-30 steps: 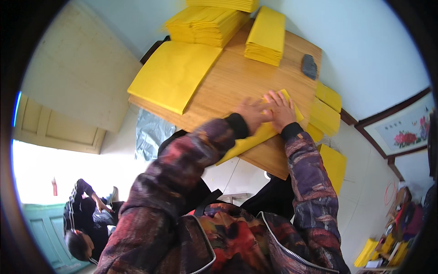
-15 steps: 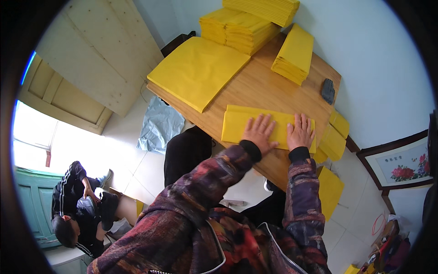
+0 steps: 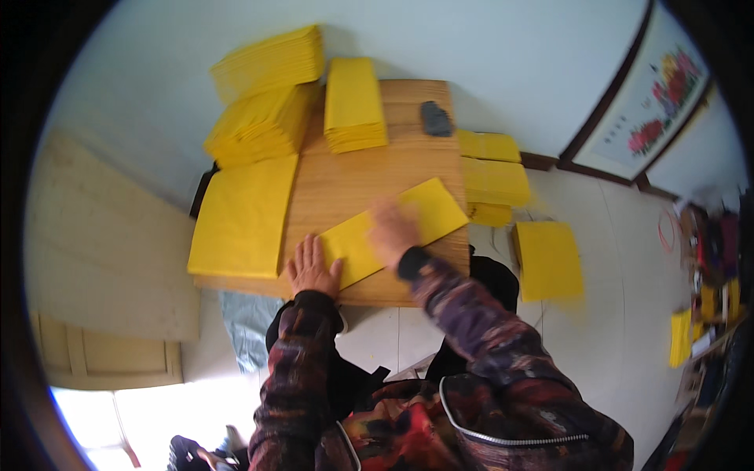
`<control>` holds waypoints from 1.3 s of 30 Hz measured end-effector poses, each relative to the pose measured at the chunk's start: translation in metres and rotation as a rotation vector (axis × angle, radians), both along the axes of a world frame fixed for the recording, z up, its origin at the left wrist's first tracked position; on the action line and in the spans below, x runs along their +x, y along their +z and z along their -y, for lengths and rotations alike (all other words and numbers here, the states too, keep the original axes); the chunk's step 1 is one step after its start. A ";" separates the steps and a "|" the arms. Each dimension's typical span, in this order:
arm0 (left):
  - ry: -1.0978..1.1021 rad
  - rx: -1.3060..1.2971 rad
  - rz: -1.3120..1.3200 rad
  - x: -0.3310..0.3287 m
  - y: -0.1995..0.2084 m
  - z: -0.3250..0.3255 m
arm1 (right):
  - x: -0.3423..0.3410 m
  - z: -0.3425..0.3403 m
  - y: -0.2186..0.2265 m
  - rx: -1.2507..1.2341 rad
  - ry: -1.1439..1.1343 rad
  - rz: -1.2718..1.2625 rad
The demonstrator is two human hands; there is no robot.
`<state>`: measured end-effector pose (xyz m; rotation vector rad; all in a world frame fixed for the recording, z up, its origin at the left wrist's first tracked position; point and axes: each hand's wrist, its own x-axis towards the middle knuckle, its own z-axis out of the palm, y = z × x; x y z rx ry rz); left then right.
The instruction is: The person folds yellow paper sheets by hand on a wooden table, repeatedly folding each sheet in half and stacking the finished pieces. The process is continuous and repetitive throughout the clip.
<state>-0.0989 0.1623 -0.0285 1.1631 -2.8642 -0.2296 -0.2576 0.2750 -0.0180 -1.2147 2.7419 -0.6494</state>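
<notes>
A folded yellow sheet [image 3: 441, 210], long and narrow, lies slantwise on the wooden table [image 3: 408, 165] close to its front edge. At the sheet's lower left end my left hand [image 3: 312, 268] rests flat with its fingers apart, partly on the sheet and partly by the wood. Over the middle of the sheet is my right hand [image 3: 393, 234], smeared by motion, so its fingers cannot be made out. Left of my left hand lies a stack of wide yellow sheets [image 3: 243, 218]. A narrow stack of folded yellow sheets [image 3: 355, 106] stands farther back.
Tall piles of folded yellow sheets [image 3: 263, 122] stand at the back left. A dark grey object [image 3: 436, 119] lies near the right edge. More yellow bundles [image 3: 495, 180] sit beyond that edge, by a framed flower picture [image 3: 652, 102]. A person [image 3: 196, 455] shows at lower left.
My view has turned, so the table now appears squarer. My left hand has moved to the sheet's left end, and my right hand has swept toward its middle. The folded sheet looks narrower.
</notes>
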 end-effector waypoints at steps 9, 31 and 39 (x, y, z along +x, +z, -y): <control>-0.035 -0.046 0.040 0.003 -0.008 0.007 | -0.034 -0.029 -0.008 0.108 0.074 -0.062; 0.072 0.671 -0.789 0.098 -0.012 -0.085 | 0.096 -0.166 -0.004 -0.417 0.182 0.772; 0.071 1.341 -0.584 0.063 -0.026 -0.058 | 0.094 -0.159 -0.011 -0.624 -0.084 1.047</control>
